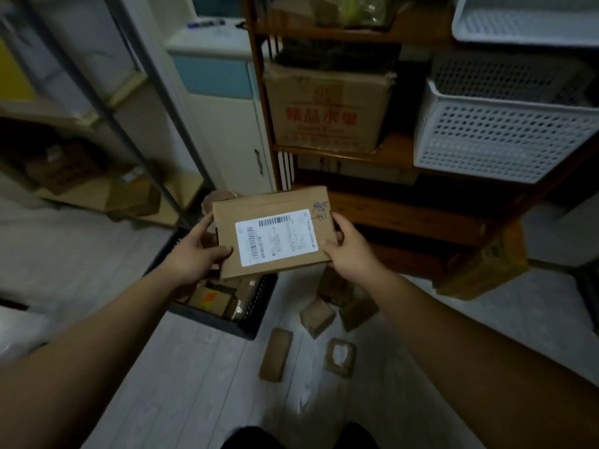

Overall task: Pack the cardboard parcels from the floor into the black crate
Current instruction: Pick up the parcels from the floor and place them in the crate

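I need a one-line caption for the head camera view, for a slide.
Both hands, left hand and right hand, hold a labelled cardboard parcel above the black crate.

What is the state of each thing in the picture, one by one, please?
flat parcel: held up with its label facing the camera, above the crate.
left hand: gripping the parcel's left edge.
right hand: gripping the parcel's right edge.
black crate: on the floor, open, partly filled with parcels.
small parcels: loose on the floor, not yet packed.
white basket: on the shelf, contents not visible.
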`<state>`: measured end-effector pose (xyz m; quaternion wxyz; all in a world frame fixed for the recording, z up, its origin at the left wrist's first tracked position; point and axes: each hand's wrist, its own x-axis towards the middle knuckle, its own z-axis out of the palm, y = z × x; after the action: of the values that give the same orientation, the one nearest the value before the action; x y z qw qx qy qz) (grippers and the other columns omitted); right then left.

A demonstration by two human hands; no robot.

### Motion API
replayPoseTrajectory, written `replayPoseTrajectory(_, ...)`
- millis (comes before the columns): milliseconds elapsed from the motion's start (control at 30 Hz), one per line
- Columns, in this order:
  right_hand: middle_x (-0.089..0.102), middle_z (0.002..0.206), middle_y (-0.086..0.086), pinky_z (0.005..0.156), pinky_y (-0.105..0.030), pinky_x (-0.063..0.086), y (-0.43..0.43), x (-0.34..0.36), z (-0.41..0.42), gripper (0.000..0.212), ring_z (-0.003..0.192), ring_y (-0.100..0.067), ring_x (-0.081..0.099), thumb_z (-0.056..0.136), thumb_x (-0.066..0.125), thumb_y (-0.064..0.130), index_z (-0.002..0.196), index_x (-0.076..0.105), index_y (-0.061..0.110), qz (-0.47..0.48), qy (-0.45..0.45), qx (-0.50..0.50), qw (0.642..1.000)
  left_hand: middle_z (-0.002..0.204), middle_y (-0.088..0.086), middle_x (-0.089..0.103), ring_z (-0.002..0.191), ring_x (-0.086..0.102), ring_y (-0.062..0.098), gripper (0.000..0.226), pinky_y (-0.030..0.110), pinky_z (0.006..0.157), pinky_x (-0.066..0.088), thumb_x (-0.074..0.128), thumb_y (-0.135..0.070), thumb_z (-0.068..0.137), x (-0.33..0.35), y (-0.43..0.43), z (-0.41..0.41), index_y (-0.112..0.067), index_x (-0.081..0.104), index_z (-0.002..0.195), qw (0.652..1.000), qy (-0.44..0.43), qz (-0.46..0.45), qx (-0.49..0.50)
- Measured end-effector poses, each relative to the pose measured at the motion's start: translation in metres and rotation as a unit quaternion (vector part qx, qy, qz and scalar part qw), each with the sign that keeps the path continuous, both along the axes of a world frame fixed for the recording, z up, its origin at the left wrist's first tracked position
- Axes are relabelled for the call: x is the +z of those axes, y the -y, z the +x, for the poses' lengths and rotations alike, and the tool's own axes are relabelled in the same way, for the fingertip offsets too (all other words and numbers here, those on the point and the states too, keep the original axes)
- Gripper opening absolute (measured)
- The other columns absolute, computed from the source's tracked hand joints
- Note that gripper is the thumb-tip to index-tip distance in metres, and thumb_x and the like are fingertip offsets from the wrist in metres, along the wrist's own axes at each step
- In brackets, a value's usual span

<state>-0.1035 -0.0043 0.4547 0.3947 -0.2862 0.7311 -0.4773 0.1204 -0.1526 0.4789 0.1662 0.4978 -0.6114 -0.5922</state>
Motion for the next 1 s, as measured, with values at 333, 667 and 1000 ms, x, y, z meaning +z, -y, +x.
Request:
replayPoseTrajectory(333,0.034,0.149,0.003,0.107,-0.043,0.037,0.096,0.027,0.136,0.083,0.134,-0.019,0.038,0.086,0.066,0.014,0.149,0.015,0.036,-0.014,-0.081,0.032,0.996,0.124,0.008,0.057,0.101,0.062,0.025,0.057,0.047,0.089,0.053,0.061,-0.023,0.087,0.032,0.104,0.118,-0.027,0.037,0.139,0.994,0.045,-0.088,0.042)
replayPoseTrajectory(667,0.037,0.138,0.0,0.092,-0.024,0.035,0.174,0.018,0.23,0.077,0.112,-0.011,0.042,0.085,0.066,0.031,0.148,0.021,0.037,0.038,-0.172,0.075,0.981,0.087,-0.002,0.062,0.082,0.065,0.017,0.064,0.037,0.075,0.056,0.061,-0.006,0.085,0.038,0.192,0.198,-0.017,0.034,0.142,0.998,0.045,-0.045,-0.02)
replayPoseTrajectory(1000,0.036,0.125,0.004,0.093,-0.022,0.028,0.292,-0.006,0.22,0.08,0.118,-0.017,0.039,0.078,0.072,0.036,0.142,0.026,0.048,0.039,-0.193,0.118,0.973,0.101,0.001,0.06,0.089,0.062,0.02,0.065,0.032,0.067,0.055,0.058,-0.013,0.089,0.02,0.296,0.203,-0.022,0.027,0.145,0.996,0.079,-0.034,-0.024)
